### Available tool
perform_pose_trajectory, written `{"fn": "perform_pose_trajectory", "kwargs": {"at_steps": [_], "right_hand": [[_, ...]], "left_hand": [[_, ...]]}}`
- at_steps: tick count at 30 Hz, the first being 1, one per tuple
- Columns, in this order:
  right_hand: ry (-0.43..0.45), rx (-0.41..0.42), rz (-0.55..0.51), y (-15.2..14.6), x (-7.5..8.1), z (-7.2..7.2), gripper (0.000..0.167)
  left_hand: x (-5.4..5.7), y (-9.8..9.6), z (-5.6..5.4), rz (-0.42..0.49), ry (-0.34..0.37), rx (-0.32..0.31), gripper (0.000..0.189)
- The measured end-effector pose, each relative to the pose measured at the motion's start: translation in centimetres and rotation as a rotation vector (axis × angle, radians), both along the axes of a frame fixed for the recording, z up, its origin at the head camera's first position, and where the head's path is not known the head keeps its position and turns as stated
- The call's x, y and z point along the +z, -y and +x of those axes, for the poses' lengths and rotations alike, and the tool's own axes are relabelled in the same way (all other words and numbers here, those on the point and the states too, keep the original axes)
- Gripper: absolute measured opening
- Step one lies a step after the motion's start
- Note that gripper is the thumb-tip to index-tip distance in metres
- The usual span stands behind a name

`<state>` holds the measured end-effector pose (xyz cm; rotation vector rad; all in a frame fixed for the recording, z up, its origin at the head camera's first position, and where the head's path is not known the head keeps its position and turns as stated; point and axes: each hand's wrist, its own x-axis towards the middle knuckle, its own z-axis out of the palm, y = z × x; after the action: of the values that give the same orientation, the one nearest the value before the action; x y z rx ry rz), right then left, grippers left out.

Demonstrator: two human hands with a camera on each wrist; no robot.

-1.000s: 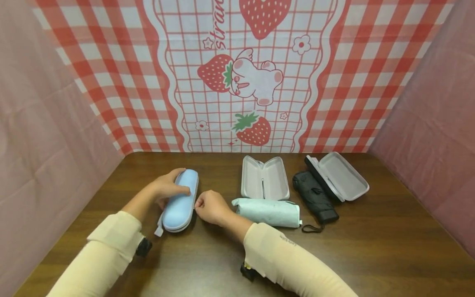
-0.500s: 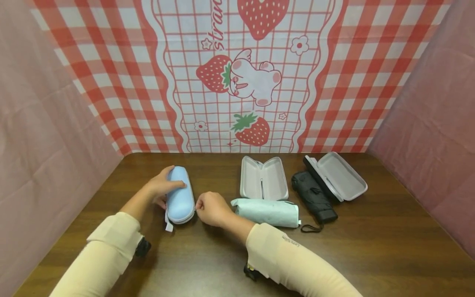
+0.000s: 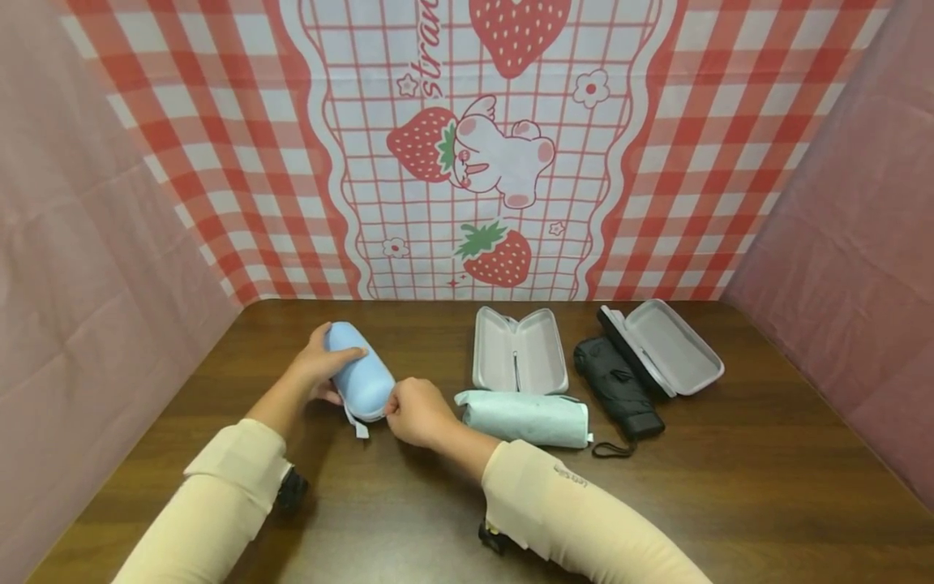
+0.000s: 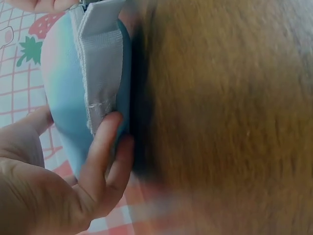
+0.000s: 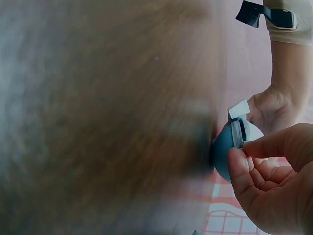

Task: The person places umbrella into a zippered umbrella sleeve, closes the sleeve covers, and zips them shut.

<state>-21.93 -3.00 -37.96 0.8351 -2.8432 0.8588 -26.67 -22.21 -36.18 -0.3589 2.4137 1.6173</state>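
A light blue zip case (image 3: 366,383) stands at the left of the table, shut and slanting toward my right hand. My left hand (image 3: 319,365) grips its far left part, thumb across the top and fingers along the side. In the left wrist view, those fingers (image 4: 105,147) press beside a pale fabric tab (image 4: 102,63) sewn along the zip. At the near end my right hand (image 3: 417,412) pinches at the zip (image 5: 237,133) between thumb and forefinger. The zip pull itself is hidden by the fingertips.
An open grey-lined case (image 3: 540,350) lies at the back middle, behind a mint-green rolled fabric bundle (image 3: 524,418). To the right are a black folded umbrella (image 3: 619,385) with a wrist loop and another open case (image 3: 674,349), dark outside. A checked strawberry cloth (image 3: 503,259) hangs behind the table.
My left hand has turned the blue case so its near end swings right, and shifted it away from the table's front. My right hand stays almost in place, now right at the case's near end.
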Motion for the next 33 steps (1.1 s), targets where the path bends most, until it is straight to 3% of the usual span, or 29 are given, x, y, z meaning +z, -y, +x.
{"fn": "perform_pose_trajectory", "kwargs": {"at_steps": [4, 8, 11, 14, 16, 18, 22, 27, 33], "right_hand": [[0.013, -0.009, -0.006, -0.1, -0.2, -0.1, 0.011], [0.025, -0.020, 0.004, -0.1, -0.4, -0.1, 0.011], [0.037, -0.026, 0.021, -0.2, -0.3, 0.0, 0.011], [0.039, -0.030, 0.034, -0.4, -0.2, 0.0, 0.011], [0.029, -0.028, 0.039, -0.5, -0.1, 0.0, 0.011], [0.018, -0.023, 0.051, -0.6, -0.1, -0.1, 0.011], [0.018, -0.016, 0.075, -0.7, -0.1, -0.1, 0.011], [0.013, -0.034, 0.085, -0.7, 0.2, -0.1, 0.012], [-0.020, -0.069, 0.067, -0.7, 0.3, -0.2, 0.021]], "left_hand": [[0.2, 0.1, 0.0, -0.093, -0.026, -0.025, 0.094], [0.6, 0.7, 0.1, -0.302, -0.131, -0.119, 0.088], [1.0, 1.1, 0.1, -0.494, -0.299, -0.288, 0.071], [1.4, 1.4, 0.2, -0.570, -0.436, -0.508, 0.053], [1.6, 1.5, 0.2, -0.567, -0.471, -0.631, 0.047], [1.7, 1.5, 0.2, -0.557, -0.457, -0.701, 0.049], [2.1, 1.6, 0.3, -0.602, -0.457, -0.734, 0.059], [2.3, 1.5, 0.1, -0.699, -0.518, -0.747, 0.059], [1.8, 0.7, 0.0, -0.784, -0.612, -0.672, 0.056]]}}
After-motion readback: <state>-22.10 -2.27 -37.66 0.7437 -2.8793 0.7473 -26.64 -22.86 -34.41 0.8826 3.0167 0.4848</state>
